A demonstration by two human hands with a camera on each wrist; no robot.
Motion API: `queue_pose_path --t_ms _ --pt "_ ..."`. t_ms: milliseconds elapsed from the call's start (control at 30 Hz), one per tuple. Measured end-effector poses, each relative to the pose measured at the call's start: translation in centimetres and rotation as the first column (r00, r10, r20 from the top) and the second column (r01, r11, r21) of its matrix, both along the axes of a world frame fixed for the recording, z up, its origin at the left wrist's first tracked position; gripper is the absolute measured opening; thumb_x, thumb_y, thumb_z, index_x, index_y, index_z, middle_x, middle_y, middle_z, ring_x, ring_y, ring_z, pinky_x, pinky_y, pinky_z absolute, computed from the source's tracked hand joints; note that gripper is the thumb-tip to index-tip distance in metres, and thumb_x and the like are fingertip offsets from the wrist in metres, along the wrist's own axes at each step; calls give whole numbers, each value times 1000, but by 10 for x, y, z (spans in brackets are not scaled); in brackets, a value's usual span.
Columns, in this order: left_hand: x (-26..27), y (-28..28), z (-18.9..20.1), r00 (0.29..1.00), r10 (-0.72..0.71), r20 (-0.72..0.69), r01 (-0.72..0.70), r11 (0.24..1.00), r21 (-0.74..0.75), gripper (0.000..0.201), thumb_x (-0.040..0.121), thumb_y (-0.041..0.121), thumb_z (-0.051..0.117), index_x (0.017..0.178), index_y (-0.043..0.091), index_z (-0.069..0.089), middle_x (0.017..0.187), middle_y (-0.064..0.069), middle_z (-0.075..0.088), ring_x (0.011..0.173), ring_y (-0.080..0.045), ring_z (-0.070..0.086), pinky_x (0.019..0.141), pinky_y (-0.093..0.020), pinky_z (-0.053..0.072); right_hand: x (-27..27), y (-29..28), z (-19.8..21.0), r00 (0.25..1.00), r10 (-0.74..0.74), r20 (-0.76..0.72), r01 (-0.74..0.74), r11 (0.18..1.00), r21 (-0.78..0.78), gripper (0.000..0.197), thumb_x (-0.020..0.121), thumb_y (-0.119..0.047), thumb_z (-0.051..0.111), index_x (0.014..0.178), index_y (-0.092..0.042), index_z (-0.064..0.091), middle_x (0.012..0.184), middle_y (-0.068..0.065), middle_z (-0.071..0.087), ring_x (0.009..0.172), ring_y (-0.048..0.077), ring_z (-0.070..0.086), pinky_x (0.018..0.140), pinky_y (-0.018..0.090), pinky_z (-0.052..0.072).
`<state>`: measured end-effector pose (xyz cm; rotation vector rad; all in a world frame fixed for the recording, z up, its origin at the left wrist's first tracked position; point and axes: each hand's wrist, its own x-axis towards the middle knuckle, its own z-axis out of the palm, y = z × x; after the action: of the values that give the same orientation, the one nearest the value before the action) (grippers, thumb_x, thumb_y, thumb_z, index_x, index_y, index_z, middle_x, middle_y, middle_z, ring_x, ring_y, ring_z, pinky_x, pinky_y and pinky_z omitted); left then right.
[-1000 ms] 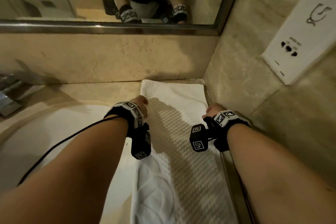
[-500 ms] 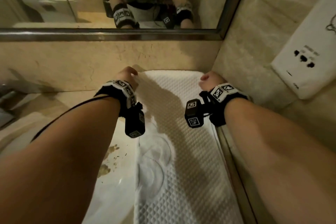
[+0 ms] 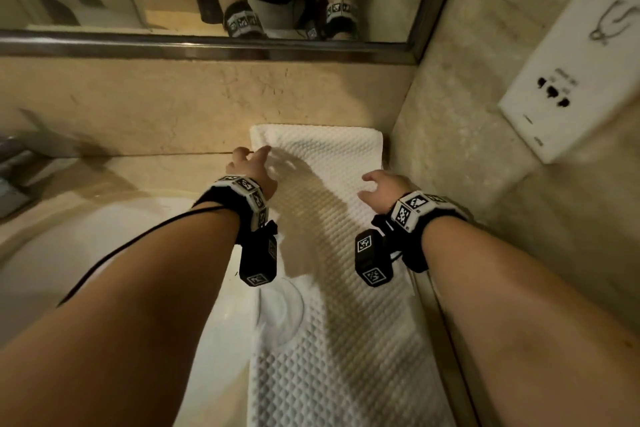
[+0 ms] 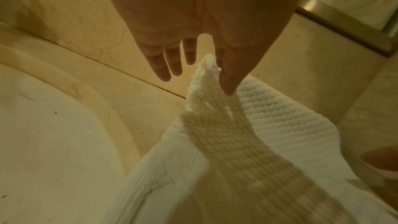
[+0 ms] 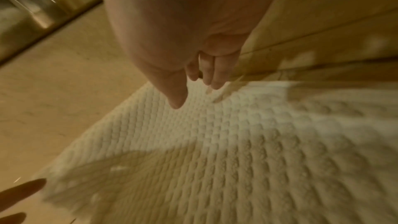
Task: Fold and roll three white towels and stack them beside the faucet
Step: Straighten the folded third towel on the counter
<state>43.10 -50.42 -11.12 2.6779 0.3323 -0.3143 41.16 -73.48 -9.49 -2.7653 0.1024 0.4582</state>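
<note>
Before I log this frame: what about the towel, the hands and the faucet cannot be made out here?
- Faucet: head view, cut off by the left edge; only blurred metal shows.
- Towel: near end runs off the bottom edge; how many layers, unclear.
- Right hand: right wrist view is motion-blurred; contact with the towel uncertain.
- Left hand: its index finger hidden behind the raised towel corner.

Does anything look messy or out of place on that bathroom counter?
Mostly tidy. The white towel lies flat along the counter, but its far left corner is lifted, pinched by the left hand, and its left edge overhangs the sink.
</note>
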Motion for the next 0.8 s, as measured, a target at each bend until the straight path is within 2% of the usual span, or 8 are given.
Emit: queue_pose_path --t_ms 200,433,633,800 --pt "-49 -3 31 1000 -16 -20 16 1000 22 63 91 29 58 147 29 29 153 -7 16 137 -33 29 114 -44 31 -34 3 35 996 21 86 -25 998 49 47 93 -24 54 139 -14 44 150 8 32 135 23 38 107 26 30" --pt "-125 -6 70 1000 10 -22 -8 998 66 55 94 29 53 145 25 33 149 -9 26 131 -34 39 109 -43 37 -90 8 78 980 99 175 -105 994 22 47 93 -25 53 137 -12 43 148 10 33 131 24 41 107 27 31" --pt "-179 -7 75 998 -17 -64 21 997 72 50 94 31 54 142 25 38 144 -9 33 124 -34 47 103 -42 43 -135 17 80 981 111 160 -107 994 -38 45 95 -24 51 138 -13 44 146 10 36 129 27 44 104 30 36" --pt "-191 0 69 998 -22 -65 27 998 63 45 95 22 53 139 18 43 141 -9 47 125 -29 50 102 -36 43 -148 16 71 988 37 149 -31 999 -41 39 93 -16 51 131 -9 51 136 16 49 123 31 49 102 35 42"
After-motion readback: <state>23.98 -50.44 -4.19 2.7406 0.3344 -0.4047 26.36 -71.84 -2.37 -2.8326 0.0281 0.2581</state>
